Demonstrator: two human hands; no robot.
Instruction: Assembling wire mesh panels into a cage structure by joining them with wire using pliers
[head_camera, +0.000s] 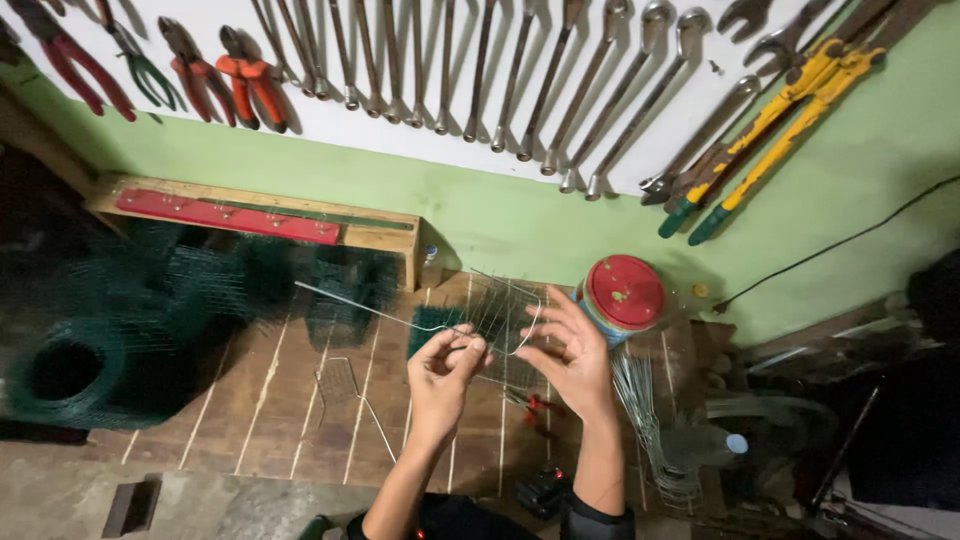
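Near the middle of the frame, just below centre, the left hand (447, 368) pinches a thin silver wire (372, 311) between thumb and fingertips, its grip clenched on the wire, which runs from the fingers up and left across the picture. Just right of it, the right hand (572, 352) has its fingers spread and curled against the edge of a small piece of wire mesh (503, 305), grasping it loosely from the side; the mesh stands tilted above the wooden surface (270, 400), between the two hands and slightly above them. A bent wire loop curves along the mesh's right edge beside the right fingers. Directly right of the hands, a round tin with a red lid (624, 292) sits by the green wall. A bundle of bent wires (650, 420) lies at the lower right. At the left, rolls of dark green mesh (110, 330) fill the surface. Across the top, a row of spanners (520, 70) hangs on a white board, with red-handled pliers (250, 85) at upper left and yellow-handled cutters (780, 110) at upper right.
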